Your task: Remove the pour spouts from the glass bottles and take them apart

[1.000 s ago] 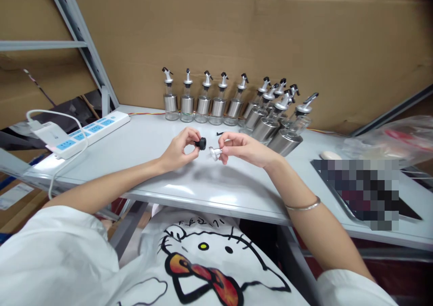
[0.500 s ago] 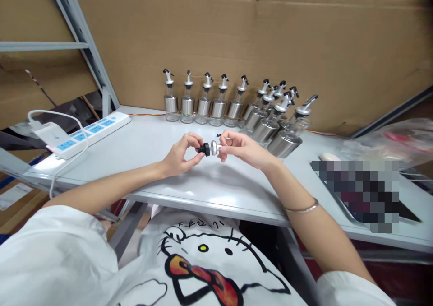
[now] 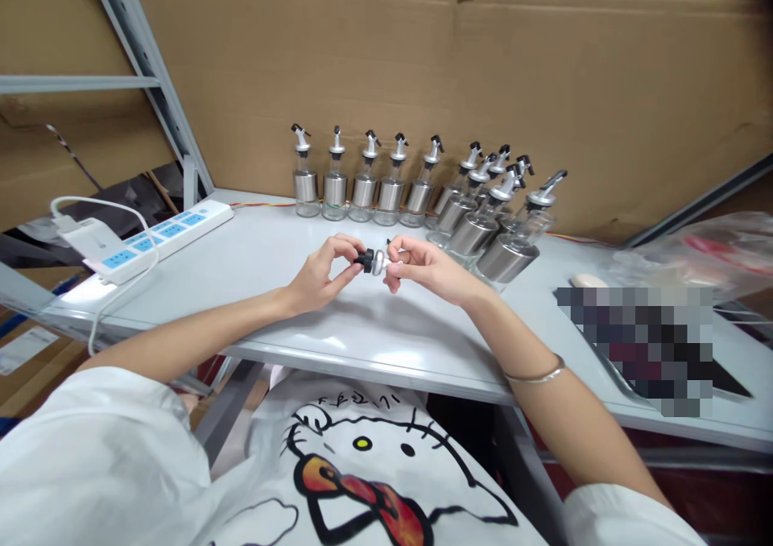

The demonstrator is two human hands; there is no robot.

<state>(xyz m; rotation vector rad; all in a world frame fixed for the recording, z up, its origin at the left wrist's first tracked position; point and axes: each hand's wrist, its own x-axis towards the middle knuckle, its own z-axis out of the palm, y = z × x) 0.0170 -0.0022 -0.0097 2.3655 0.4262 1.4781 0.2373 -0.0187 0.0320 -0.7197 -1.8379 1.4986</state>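
Note:
Between the fingertips of my left hand (image 3: 321, 276) is a black ribbed stopper (image 3: 366, 261), held sideways above the table. My right hand (image 3: 426, 268) pinches a silver pourer spout (image 3: 378, 263) by its narrow end. Its round collar meets the stopper's wide end, and the two parts are in line. Whether they are fully joined I cannot tell. A small dark piece (image 3: 390, 241) shows just behind my right fingers, mostly hidden. Several glass bottles with steel sleeves (image 3: 364, 188) and silver-and-black pourers stand upright behind my hands.
A white power strip (image 3: 175, 240) with a plugged-in adapter and cable lies at the left of the grey table (image 3: 254, 248). Cardboard (image 3: 386, 55) backs the table. At right are a pixelated dark object (image 3: 646, 353), a pale rounded item (image 3: 587, 281) and clear plastic bags (image 3: 700, 248).
The silver spout and the black stopper have come together; a small gap showed between them before. My right hand has shifted slightly left. The bottles have not moved.

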